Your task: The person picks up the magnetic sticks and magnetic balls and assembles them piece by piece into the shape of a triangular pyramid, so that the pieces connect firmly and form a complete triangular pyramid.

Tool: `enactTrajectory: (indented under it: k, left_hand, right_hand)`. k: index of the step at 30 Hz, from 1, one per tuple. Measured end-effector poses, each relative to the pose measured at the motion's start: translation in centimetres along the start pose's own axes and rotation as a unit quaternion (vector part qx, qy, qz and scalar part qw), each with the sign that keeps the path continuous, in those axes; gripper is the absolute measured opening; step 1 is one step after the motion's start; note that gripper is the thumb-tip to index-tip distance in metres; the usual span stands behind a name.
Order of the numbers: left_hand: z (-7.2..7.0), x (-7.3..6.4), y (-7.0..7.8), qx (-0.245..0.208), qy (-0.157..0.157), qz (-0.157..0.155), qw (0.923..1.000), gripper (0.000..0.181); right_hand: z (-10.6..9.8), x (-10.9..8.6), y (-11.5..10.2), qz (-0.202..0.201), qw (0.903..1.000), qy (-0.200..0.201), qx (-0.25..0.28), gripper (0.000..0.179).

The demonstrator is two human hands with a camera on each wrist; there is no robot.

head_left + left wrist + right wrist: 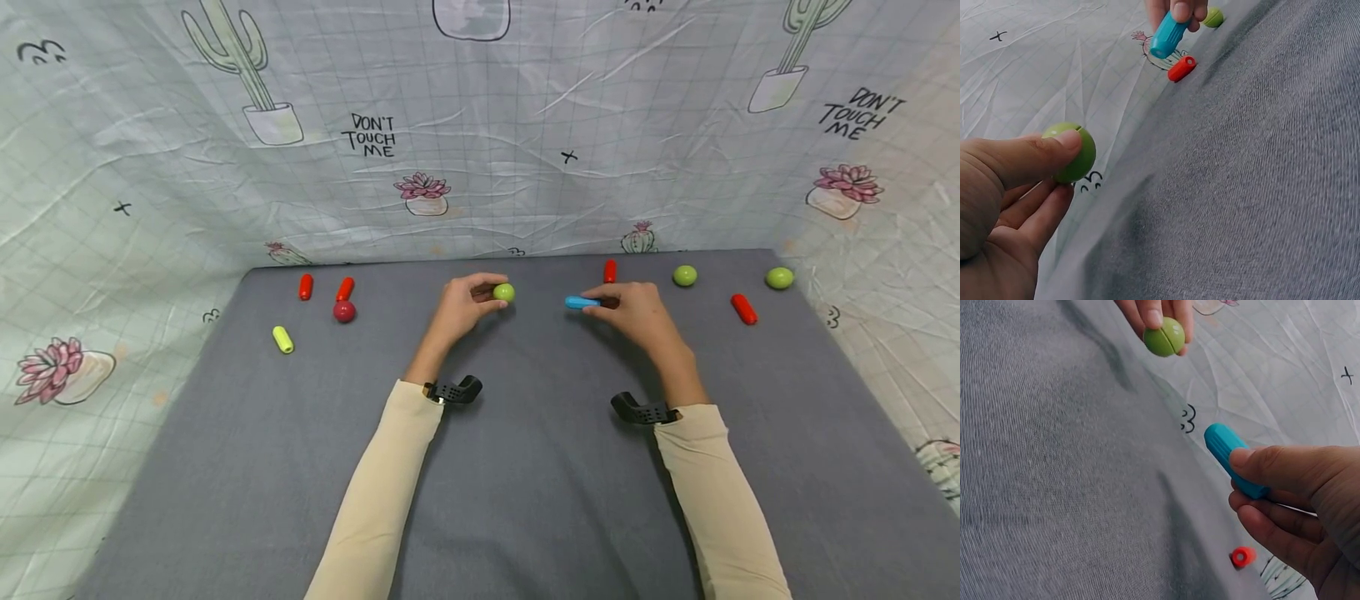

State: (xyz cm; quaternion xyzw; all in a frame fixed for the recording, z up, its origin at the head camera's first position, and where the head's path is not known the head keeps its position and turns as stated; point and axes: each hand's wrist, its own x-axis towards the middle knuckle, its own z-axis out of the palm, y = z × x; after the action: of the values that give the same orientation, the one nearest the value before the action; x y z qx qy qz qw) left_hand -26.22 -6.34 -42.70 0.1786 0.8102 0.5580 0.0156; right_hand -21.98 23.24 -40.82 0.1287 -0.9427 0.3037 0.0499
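Between thumb and fingertips my left hand (467,302) pinches a glossy green ball (1079,150) with a thin groove across it. The ball is held above the grey cloth near the table's far edge. Across from it, my right hand (633,312) grips a blue ridged cylinder (1232,459) by one end, its other end pointing toward the left hand. A gap separates the ball and the cylinder. Just behind the right hand lies a red cylinder (611,271), with a hole showing in its end in the wrist views.
Farther right are two green balls (685,276) and a red cylinder (744,309). To the left lie two more red cylinders (306,287), a dark red ball (344,312) and a yellow cylinder (282,339). A printed fabric sheet (495,125) rises behind the grey tabletop (525,500).
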Motion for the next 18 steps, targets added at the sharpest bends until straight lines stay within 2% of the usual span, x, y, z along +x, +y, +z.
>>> enactTrajectory:
  k: [9,18]
  left_hand:
    - [0.6,0.0,0.3,0.014,-0.009,0.011,0.9998,0.041]
    - [1.1,-0.1,0.6,0.009,-0.022,0.016,0.9996,0.042]
  right_hand:
    - [0.7,0.4,-0.8,-0.003,1.0000,0.002,-0.002,0.029]
    - [1.2,0.8,-1.7,-0.014,0.9999,-0.002,-0.001,0.028]
